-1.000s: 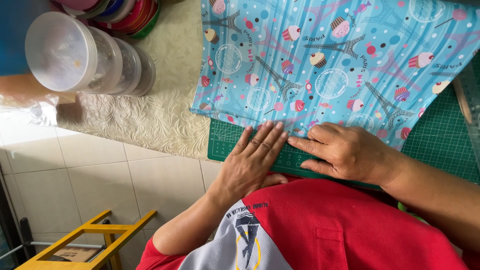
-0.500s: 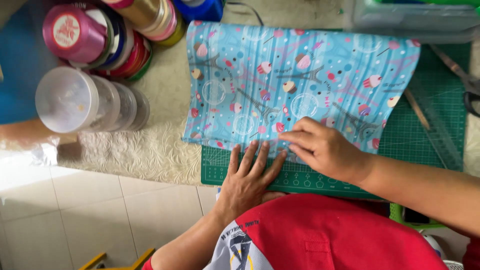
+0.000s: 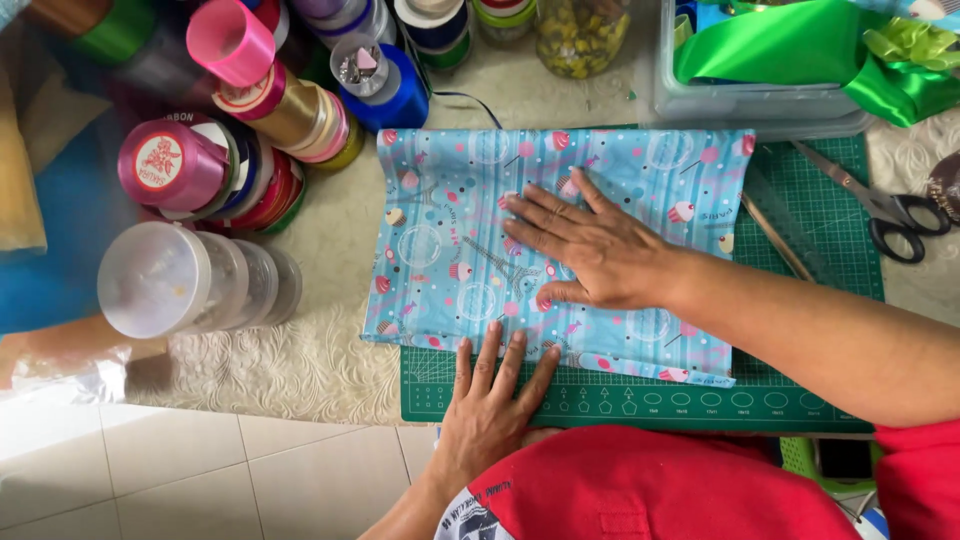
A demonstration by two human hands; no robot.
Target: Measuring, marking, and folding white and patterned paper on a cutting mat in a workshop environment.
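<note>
While both hands lie flat and hold nothing, each presses on the work surface with fingers spread. The right hand [image 3: 590, 250] rests palm down on the middle of the blue patterned wrapping paper [image 3: 450, 250], fingers apart and pointing toward the paper's left side, the thumb stretched along its lower half. The left hand [image 3: 495, 400] lies palm down at the near edge, fingers slightly apart, with the fingertips [image 3: 495, 335] touching the paper's folded lower border and the heel of the hand on the green cutting mat [image 3: 820, 230].

The paper lies spread across the left portion of the mat, its left part overhanging onto the cream textured tablecloth [image 3: 300, 370]. Its pattern shows cupcakes, towers and circles on light blue.

Just beyond the paper's right edge a ruler [image 3: 775, 235] lies slanted on the mat. Black-handled scissors [image 3: 880, 205] lie further right, partly on the mat, apart from the paper. A clear plastic box [image 3: 750, 105] stands at the mat's far edge, holding green ribbon [image 3: 800, 45]. To the left of the paper, ribbon spools [image 3: 250, 110] in several colours are piled on their sides, and a stack of clear plastic containers [image 3: 190, 280] lies near them. A red shirt [image 3: 640, 490] fills the lower foreground.
</note>
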